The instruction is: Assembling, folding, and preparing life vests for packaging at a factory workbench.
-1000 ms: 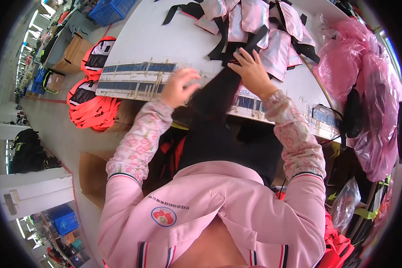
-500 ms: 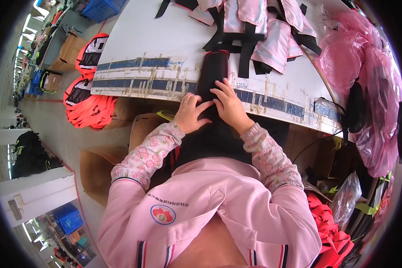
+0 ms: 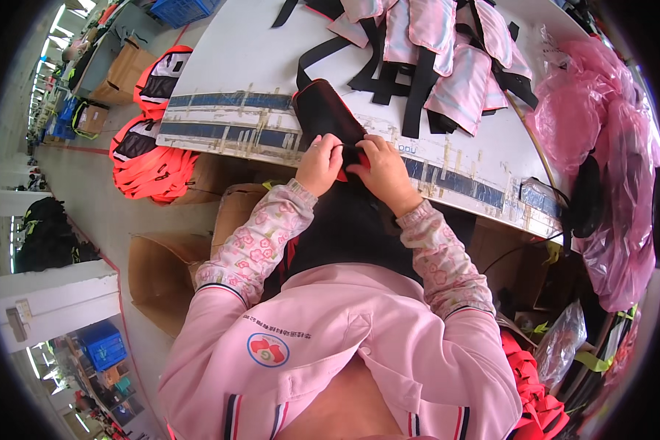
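Note:
A black padded fabric piece with red edging [image 3: 325, 112] lies at the table's near edge, tilted to the left. Both of my hands are at its near end. The fingers of my left hand [image 3: 320, 164] pinch its left corner, and my right hand [image 3: 383, 174] grips the right corner, where some red shows under the fingers. A black webbing strap [image 3: 317, 56] curves away from the piece's far end. Just beyond lies a heap of shiny pink padded straps [image 3: 458, 82] with black webbing, which neither hand touches.
The white table [image 3: 231, 62] has worn blue and tan tape along its near edge. Stacked orange bags [image 3: 150, 170] hang by its left side. Pink plastic bags [image 3: 612, 176] stand at the right. An open cardboard box [image 3: 165, 275] sits below left, and red fabric [image 3: 528, 396] lies below right.
The black padded piece has turned, its far end swinging left, and a webbing strap now shows there. Both hands have gone from lying on it to pinching its near end.

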A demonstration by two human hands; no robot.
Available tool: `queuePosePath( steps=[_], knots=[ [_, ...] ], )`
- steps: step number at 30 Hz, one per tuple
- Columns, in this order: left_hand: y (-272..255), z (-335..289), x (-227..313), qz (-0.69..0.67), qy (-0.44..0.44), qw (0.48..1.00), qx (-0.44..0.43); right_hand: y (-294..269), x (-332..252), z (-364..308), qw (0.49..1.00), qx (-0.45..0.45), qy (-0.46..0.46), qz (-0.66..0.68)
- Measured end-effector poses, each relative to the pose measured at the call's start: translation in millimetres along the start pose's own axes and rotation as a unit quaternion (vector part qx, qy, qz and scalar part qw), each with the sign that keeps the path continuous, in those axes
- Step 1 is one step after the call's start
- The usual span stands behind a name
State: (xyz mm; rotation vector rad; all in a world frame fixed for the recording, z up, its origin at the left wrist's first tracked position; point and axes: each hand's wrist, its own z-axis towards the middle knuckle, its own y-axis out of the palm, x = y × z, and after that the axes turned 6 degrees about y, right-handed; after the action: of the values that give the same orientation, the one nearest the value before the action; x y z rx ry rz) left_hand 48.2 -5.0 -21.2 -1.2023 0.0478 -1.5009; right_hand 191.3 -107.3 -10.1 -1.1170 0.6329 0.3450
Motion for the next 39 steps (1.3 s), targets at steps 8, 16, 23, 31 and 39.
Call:
queuePosePath(
  steps=[8,16,23,31,39],
  knots=[
    [-15.1,2.4,28.0,0.137,0.091,0.983,-0.078,18.4,2.0,4.0,0.927,0.086,0.236,0.278],
    [-41.9,-7.9,22.5,0.207,-0.049,0.974,-0.073,6.9,-23.7,-0.7,0.963,0.151,0.142,0.171],
    [-16.1,-23.5,7.4,-0.346,-0.319,0.877,0.094,12.3,-41.1,-8.4,0.963,0.143,0.108,0.2],
    [-19.3,-7.9,14.4,-0.662,-0.374,0.63,0.159,4.7,-39.8,-6.6,0.962,0.222,0.034,0.153],
    [-24.8,-2.8,36.6,-0.703,-0.304,0.64,0.059,6.8,-26.9,1.0,0.769,0.127,0.222,0.586]
  ],
)
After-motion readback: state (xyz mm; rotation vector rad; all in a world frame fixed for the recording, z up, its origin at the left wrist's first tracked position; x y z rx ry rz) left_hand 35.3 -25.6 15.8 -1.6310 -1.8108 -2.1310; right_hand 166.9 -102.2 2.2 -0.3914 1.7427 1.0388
